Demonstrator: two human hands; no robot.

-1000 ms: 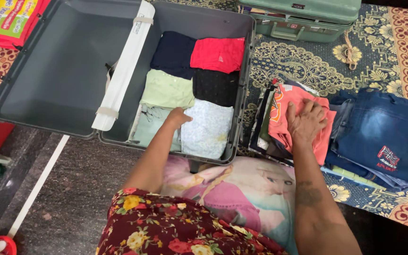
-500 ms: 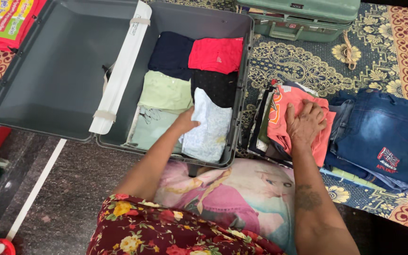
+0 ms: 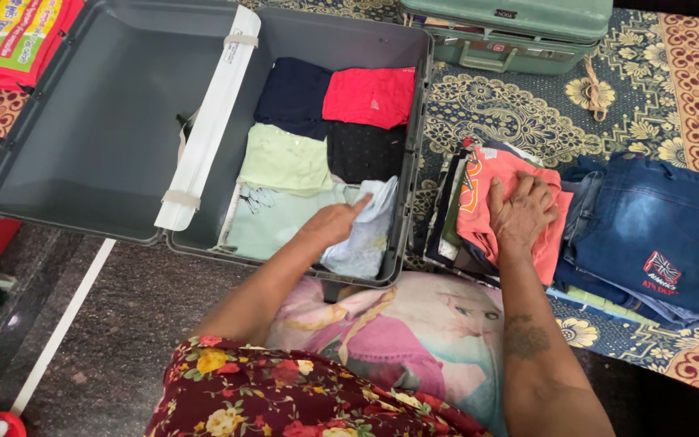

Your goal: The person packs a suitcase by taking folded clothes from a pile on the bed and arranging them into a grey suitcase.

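An open grey suitcase [image 3: 107, 129] lies in front of me with folded clothes in its right half: navy [image 3: 293, 91], red [image 3: 370, 95], pale green [image 3: 286, 158], black [image 3: 366, 152] and a mint piece [image 3: 273, 222]. My left hand [image 3: 335, 222] pushes a pale blue-white folded garment [image 3: 368, 231] toward the case's right wall, bunching it up. My right hand [image 3: 522, 212] rests flat on an orange-pink folded garment [image 3: 505, 190] atop a pile of clothes to the right of the case.
Folded blue jeans [image 3: 657, 231] lie at the right on a patterned mat [image 3: 511, 113]. A shut green suitcase [image 3: 519, 32] stands at the back. A cartoon-print cloth [image 3: 414, 332] covers my lap. Red and coloured bags [image 3: 10, 36] sit at the upper left.
My left hand slid right inside the suitcase, pushing the pale blue-white garment against the right wall and uncovering the mint piece. My right hand stayed on the orange-pink garment.
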